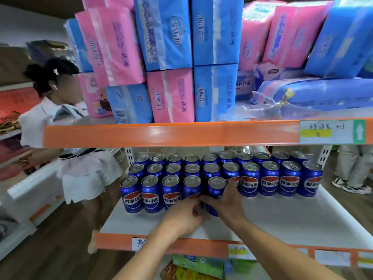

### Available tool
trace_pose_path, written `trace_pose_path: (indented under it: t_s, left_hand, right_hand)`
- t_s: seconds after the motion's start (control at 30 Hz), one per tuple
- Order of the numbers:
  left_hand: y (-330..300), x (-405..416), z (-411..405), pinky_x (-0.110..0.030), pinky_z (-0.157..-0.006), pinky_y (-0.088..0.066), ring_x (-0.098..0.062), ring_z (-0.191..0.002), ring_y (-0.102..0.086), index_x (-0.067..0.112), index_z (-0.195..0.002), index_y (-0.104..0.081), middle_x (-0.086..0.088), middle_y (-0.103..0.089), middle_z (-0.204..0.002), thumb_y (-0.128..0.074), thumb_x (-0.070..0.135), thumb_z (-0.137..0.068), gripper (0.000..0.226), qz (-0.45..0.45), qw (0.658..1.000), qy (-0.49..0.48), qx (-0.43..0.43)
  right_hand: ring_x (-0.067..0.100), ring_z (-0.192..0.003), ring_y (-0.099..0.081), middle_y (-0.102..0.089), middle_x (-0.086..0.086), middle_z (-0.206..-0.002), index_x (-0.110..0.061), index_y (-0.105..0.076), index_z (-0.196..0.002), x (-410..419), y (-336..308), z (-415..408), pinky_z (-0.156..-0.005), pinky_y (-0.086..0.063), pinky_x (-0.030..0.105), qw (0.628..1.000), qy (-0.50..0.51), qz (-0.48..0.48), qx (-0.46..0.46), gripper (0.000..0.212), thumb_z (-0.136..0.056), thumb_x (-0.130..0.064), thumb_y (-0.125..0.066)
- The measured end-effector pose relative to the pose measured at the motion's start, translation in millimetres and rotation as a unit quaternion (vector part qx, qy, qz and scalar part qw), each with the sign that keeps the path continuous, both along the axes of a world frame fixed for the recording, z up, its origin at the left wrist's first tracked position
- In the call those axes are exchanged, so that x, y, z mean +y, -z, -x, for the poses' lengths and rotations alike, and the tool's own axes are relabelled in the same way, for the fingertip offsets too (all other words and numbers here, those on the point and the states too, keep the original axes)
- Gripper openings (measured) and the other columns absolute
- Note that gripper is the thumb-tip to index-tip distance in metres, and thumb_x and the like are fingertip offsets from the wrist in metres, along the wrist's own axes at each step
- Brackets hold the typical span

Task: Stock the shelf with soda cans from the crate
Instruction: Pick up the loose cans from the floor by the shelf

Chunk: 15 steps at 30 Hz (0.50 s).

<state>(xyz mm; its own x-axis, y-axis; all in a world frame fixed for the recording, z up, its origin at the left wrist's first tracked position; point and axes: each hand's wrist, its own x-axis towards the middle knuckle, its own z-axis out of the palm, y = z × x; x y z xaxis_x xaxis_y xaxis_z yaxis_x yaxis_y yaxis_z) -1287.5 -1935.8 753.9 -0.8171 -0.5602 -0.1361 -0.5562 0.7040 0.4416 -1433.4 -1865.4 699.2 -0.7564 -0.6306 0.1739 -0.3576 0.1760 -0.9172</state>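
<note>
Blue soda cans stand in three rows on the white shelf (282, 217). The front row holds several cans at the left, such as the leftmost front can (131, 194). My left hand (184, 216) grips the fourth front-row can (192, 185) low on its side. My right hand (227, 202) wraps round the fifth front-row can (217, 187), fingers on its right side. Both cans stand upright on the shelf. The crate is out of view.
The orange shelf edge (161, 134) above carries stacked pink and blue tissue packs (167, 35). A person in white (50, 126) stands at the left by another shelf. Another person's legs (351, 168) show at the right. Snack bags (191, 267) lie below.
</note>
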Motion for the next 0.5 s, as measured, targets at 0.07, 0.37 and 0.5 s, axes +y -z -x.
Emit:
trace_pose_path:
  t_s: [0.07,0.37,0.5]
  left_hand:
    - [2,-2,-3,-0.04,-0.084,-0.054,-0.026,-0.098,-0.065,0.015,-0.113,-0.064,-0.005,-0.07,-0.107,-0.053,0.027,-0.094,0.025,-0.005,1.0,-0.004,-0.005]
    - [9,0,-16,-0.025,-0.072,-0.046,-0.016,-0.099,-0.065,0.022,-0.118,-0.065,0.004,-0.069,-0.112,-0.057,0.039,-0.093,0.031,-0.029,0.999,-0.014,0.009]
    - [10,1,-18,-0.025,-0.072,-0.045,-0.015,-0.1,-0.064,0.022,-0.12,-0.063,0.005,-0.067,-0.115,-0.058,0.042,-0.094,0.032,-0.028,1.0,-0.011,0.006]
  right_hand:
    - [0.015,-0.112,-0.055,-0.056,-0.006,-0.121,-0.025,-0.043,-0.121,3,0,2,-0.089,-0.049,0.03,1.0,-0.015,-0.015,0.015,0.087,-0.052,-0.042,-0.093]
    - [0.013,-0.108,-0.061,-0.064,-0.008,-0.117,-0.029,-0.056,-0.121,18,15,2,-0.088,-0.053,0.035,0.995,-0.027,-0.048,0.08,0.064,-0.062,-0.024,-0.083]
    - [0.018,-0.106,-0.062,-0.065,-0.002,-0.118,-0.021,-0.054,-0.123,22,16,4,-0.088,-0.052,0.037,0.996,-0.009,-0.056,0.073,0.068,-0.063,-0.016,-0.087]
